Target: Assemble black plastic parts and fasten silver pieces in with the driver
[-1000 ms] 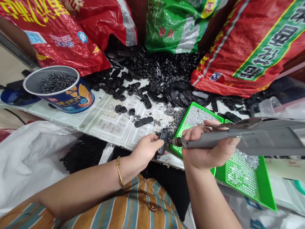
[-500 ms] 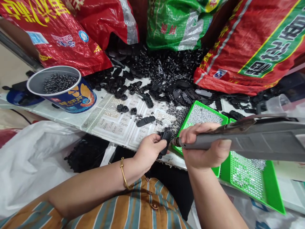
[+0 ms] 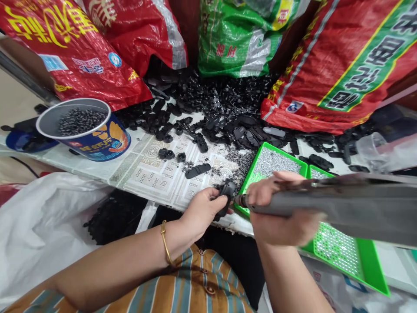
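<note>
Near the table's front edge, my left hand [image 3: 203, 211] grips a black plastic part [image 3: 225, 195] between thumb and fingers. My right hand [image 3: 283, 213] is wrapped round a grey power screwdriver [image 3: 339, 200], blurred by motion, whose tip points left at the part. Whether the tip touches the part cannot be made out. Under and behind the right hand lie a green tray [image 3: 257, 163] of small silver screws and a second green tray [image 3: 374, 265] with a perforated bottom. A flat black piece [image 3: 198, 171] lies on the table, left of the held part.
A blue tub [image 3: 107, 141] of small dark screws stands at the left. Black plastic parts [image 3: 247, 130] are heaped across the back of the table [image 3: 146, 182], below red bags [image 3: 100, 52] and a green bag [image 3: 224, 48]. A clear cup [image 3: 371, 148] is at the right.
The black part in my left hand has tilted a little. The rear of the screwdriver has dropped and my right hand has shifted slightly down. The camera view has moved slightly.
</note>
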Demonstrator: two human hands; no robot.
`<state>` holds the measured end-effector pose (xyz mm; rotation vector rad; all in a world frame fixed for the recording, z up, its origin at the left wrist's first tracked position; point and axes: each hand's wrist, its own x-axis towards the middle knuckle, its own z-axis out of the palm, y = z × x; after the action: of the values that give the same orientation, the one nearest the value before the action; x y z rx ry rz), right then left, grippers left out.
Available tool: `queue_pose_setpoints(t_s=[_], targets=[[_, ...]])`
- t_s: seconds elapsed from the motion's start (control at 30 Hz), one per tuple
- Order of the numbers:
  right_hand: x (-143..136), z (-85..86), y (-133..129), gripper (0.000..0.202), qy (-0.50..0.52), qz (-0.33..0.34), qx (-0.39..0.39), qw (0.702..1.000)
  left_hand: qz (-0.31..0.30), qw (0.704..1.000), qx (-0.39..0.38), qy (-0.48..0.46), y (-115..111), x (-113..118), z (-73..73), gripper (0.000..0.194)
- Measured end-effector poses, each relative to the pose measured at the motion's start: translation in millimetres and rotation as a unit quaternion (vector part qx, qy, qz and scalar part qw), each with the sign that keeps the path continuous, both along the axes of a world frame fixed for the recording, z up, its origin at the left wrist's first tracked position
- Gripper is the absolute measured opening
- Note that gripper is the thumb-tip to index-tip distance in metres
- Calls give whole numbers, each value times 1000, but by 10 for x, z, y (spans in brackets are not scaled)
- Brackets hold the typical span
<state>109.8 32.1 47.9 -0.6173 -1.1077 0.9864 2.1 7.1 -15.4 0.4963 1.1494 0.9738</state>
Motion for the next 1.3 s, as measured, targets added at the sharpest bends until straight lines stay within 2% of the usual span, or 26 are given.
queue_pose_setpoints(t_s=[0.1, 0.17, 0.27, 0.33, 0.5, 0.77, 1.13, 1.3], targets=[[215, 150, 4, 36, -19, -86, 63, 994, -31, 999, -22, -23, 9, -68, 73, 21], [405, 193, 43, 40, -39, -150, 81, 985, -59, 996, -43, -45, 11, -126, 143, 25], [669, 110, 135, 42, -50, -206, 49, 976, -103, 990, -67, -75, 20, -198, 238, 39], [779, -11, 194, 43, -43, -225, 22, 973, -127, 986, -68, -81, 35, -215, 265, 38], [820, -258, 290, 41, -46, -253, 17, 966, -111, 991, -69, -25, 64, -162, 216, 21], [817, -355, 407, 33, -57, -250, 15, 967, -88, 994, -65, -11, 40, -122, 173, 14], [825, -392, 427, 31, -60, -250, 0, 966, -86, 994, -64, -22, 40, -116, 191, 14], [806, -268, 406, 35, -20, -265, 2, 964, -63, 996, -66, -1, 46, -69, 175, 14]])
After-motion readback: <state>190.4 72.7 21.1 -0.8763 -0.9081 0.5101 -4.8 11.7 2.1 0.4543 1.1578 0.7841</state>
